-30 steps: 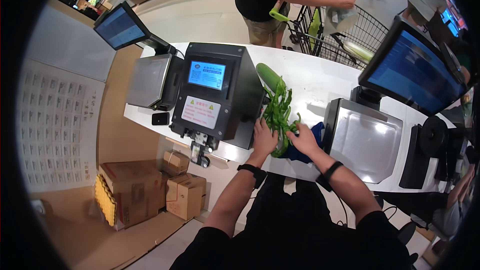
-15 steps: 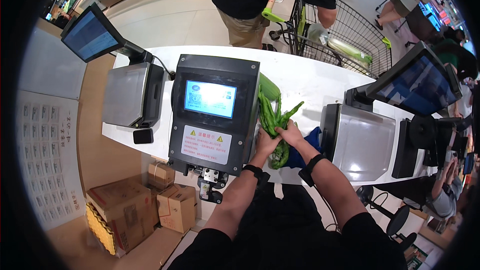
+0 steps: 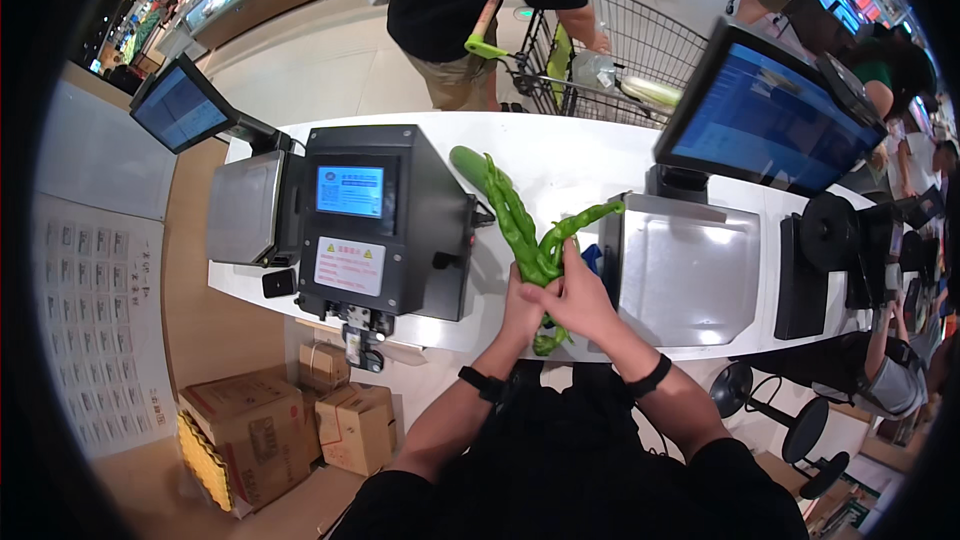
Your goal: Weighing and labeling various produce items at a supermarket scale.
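My left hand (image 3: 523, 308) and my right hand (image 3: 578, 298) are closed together around a bunch of long green peppers (image 3: 518, 225) at the counter's near edge. The peppers' upper ends fan out above my fingers, one of them toward the right scale. Lower ends poke out below my hands. Beyond the bunch, a thick green gourd-like vegetable (image 3: 468, 166) lies on the white counter (image 3: 570, 165), partly covered by the peppers. A scrap of dark blue material (image 3: 592, 258) shows beside my right hand, mostly hidden.
Right of my hands stands a scale with a metal plate (image 3: 690, 270) and a monitor (image 3: 770, 115). To the left are a black machine with a small screen (image 3: 385, 225) and another scale (image 3: 245, 205). Across the counter, a person (image 3: 480, 10) stands by a shopping cart (image 3: 640, 35).
My view has shifted, so the black machine appears farther left and the right monitor larger. My hands still grip the peppers, now nearer the right scale's left edge, with less blue material showing.
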Available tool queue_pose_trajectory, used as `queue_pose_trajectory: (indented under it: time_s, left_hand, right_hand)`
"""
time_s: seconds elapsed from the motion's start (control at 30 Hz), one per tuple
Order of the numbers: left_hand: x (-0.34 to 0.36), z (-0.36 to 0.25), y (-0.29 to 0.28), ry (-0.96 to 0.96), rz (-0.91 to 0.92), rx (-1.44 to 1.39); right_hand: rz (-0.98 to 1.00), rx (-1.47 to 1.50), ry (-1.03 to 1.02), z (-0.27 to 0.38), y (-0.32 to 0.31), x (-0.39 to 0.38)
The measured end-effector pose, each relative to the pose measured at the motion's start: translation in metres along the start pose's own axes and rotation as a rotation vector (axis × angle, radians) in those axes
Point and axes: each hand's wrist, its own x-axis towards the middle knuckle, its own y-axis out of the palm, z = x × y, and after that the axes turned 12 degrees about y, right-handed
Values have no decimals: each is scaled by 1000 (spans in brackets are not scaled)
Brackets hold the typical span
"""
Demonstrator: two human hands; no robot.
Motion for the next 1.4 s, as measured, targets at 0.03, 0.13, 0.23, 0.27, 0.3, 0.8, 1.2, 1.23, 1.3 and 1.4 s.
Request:
queue_pose_trajectory:
  time_s: [0.03, 0.13, 0.23, 0.27, 0.3, 0.8, 1.2, 1.23, 1.3, 1.4]
  left_hand:
    - [-11, 1, 16, 22, -33, -48]
    - [-40, 4, 68, -88, 80, -256]
    - [-62, 9, 133, -277, 209, -309]
    - [-66, 23, 152, -278, 276, -326]
    - [-67, 39, 170, -284, 353, -340]
    - [-86, 77, 190, -488, 360, 129]
    - [-94, 89, 194, -444, 185, 226]
    - [-95, 89, 196, -441, 162, 195]
    - [-96, 88, 197, -430, 137, 162]
    - [-99, 85, 190, -478, 207, 189]
  right_hand:
    - [-121, -139, -126, -4, -11, -12]
    - [-316, -448, -309, -22, -57, -44]
    - [-238, -633, -348, -48, -124, -55]
    - [-163, -676, -300, -55, -147, -55]
    - [-88, -727, -262, -74, -169, -47]
    - [-184, -1009, -496, -202, -224, -34]
    - [-172, -889, -618, -217, -238, -66]
    - [-173, -892, -618, -220, -238, -69]
    - [-192, -865, -662, -223, -239, -73]
    - [-220, -739, -742, -221, -248, -75]
